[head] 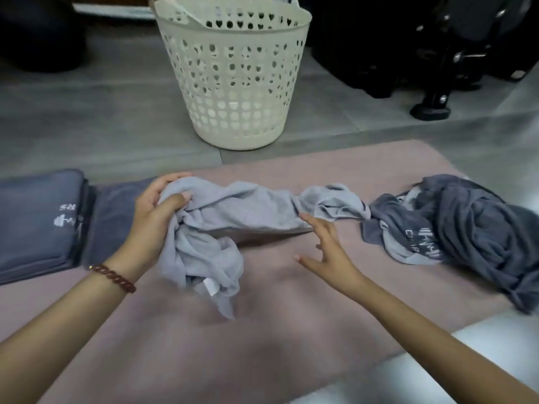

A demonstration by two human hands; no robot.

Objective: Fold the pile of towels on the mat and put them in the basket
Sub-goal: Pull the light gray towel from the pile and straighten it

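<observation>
Left hand (154, 217) grips the soft, limp grey towel (233, 205) at its 9 o'clock end; right hand (326, 246), spread and empty, should pinch its 3 o'clock corner.

My left hand (151, 220) curls fingers and thumb round a bunch of the pale towel (233, 205); my right hand (329, 252) has fingers spread, holding nothing.

Grey tiled floor (87, 118) spans the far half of my view. Far right: black equipment (437, 39) with metal fittings, resting on a black foot (430, 110). Far left: a dark rounded object (38, 33), too dim to identify. Near right: a pale surface (481, 345). A brown beaded bracelet (112, 277) circles my left wrist.
</observation>
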